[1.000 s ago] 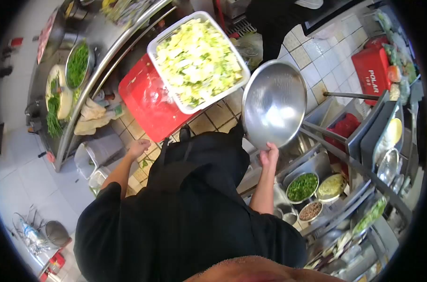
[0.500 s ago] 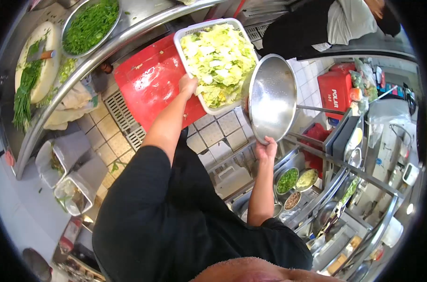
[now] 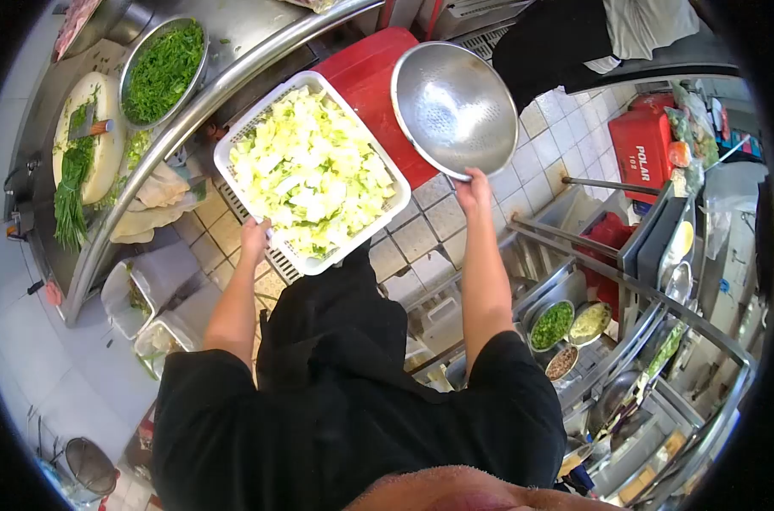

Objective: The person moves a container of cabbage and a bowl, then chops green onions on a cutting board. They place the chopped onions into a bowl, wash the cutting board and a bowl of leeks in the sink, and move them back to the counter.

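A white plastic basket [image 3: 395, 198] full of chopped pale-green cabbage [image 3: 314, 170] lies over the left part of a red lid-like surface [image 3: 361, 72]. My left hand [image 3: 255, 238] is closed on the basket's lower left rim. To the right, my right hand [image 3: 472, 189] pinches the near rim of a shiny perforated metal bowl [image 3: 455, 111]. The bowl is tilted with its inside showing, and nothing is in it. A gap with red surface in it separates bowl and basket.
At left, a steel counter [image 3: 259, 25] holds a bowl of chopped greens [image 3: 161, 72] and a round board [image 3: 106, 162] with a cleaver. Bins [image 3: 152, 272] stand below. Another person's dark clothing [image 3: 553, 43] shows at top. Right are a metal rack [image 3: 591, 272] and a red POLAR cooler [image 3: 638, 149].
The basket has moved left and nearer me with my left hand on its rim. The metal bowl has shifted left and up and turned more face-on, still in my right hand.
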